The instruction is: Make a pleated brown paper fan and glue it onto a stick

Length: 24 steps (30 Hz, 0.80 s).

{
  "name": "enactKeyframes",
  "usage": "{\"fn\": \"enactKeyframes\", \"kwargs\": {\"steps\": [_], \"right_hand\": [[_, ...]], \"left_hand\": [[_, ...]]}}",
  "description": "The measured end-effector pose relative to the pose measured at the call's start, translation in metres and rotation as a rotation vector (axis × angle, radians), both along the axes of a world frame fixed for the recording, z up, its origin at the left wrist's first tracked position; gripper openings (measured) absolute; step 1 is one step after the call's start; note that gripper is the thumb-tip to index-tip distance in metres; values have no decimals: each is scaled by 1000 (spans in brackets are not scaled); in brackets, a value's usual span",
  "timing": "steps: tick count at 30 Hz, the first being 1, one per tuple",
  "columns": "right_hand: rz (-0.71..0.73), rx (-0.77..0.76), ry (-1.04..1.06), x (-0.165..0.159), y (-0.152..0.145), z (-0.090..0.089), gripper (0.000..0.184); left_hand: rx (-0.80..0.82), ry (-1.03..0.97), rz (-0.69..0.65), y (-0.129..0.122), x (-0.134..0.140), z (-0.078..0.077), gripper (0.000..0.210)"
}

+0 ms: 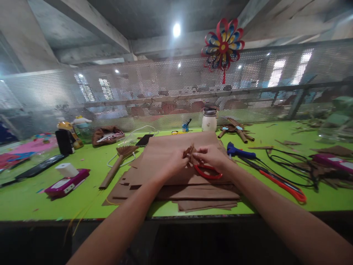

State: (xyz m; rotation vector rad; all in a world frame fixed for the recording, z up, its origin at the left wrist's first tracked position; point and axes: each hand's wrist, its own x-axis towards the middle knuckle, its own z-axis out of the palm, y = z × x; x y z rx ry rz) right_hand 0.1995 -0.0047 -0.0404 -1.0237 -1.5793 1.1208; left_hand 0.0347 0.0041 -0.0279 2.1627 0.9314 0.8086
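Note:
My left hand (179,160) and my right hand (207,156) meet above a stack of brown paper (162,162). Between them they pinch a small folded piece of brown paper (190,150), its fine shape partly hidden by the fingers. Red-handled scissors (208,173) lie on the stack just under my right hand, blades mostly hidden. Left of the stack rests a rolled paper stick with a pleated fan top (113,167). To the right lies a blue glue gun (240,151), with a red and black cutter (281,186) close by.
A purple power strip (67,184) with a white plug stands at the left, near a black phone (64,141). Behind the stack are a white jar (209,120) and more paper fan pieces (235,129). A black cable (289,162) loops across the right side of the green table (91,202).

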Motion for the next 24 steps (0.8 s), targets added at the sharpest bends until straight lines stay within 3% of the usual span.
{"fn": "enactKeyframes", "kwargs": {"steps": [12, 24], "right_hand": [[41, -111, 147, -1, 3, -7, 31], [35, -92, 68, 1, 1, -3, 30]], "left_hand": [[-16, 55, -54, -4, -1, 1, 32], [-1, 34, -33, -3, -4, 5, 33]]}}
